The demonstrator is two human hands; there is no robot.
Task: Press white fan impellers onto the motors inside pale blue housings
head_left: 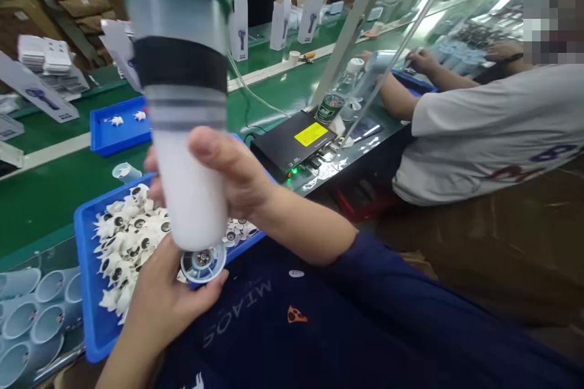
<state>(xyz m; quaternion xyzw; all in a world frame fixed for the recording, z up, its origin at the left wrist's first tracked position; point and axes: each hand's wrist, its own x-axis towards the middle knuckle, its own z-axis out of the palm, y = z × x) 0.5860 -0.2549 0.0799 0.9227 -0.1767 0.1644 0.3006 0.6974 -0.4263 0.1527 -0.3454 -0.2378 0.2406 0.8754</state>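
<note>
My right hand (237,176) is wrapped around a thick white cylindrical tool (194,194) with a black band and a green upper end. It looks like an electric screwdriver; its tip is hidden. The tool stands nearly upright, close to the camera and slightly blurred. Right under its lower end, my left hand (159,295) grips a light-blue round housing (204,264) whose open end faces up, with a ring and a small metal centre inside. Behind both hands lies a blue tray (93,340) heaped with white finned fan parts (132,231).
Light-blue cups (31,322) stand grouped at the lower left. A smaller blue tray (118,143) holds a few white parts. Beyond are a black box with a yellow label (292,140), a bottle (331,106) and a slanted metal post (351,36). A co-worker (493,134) sits at the right.
</note>
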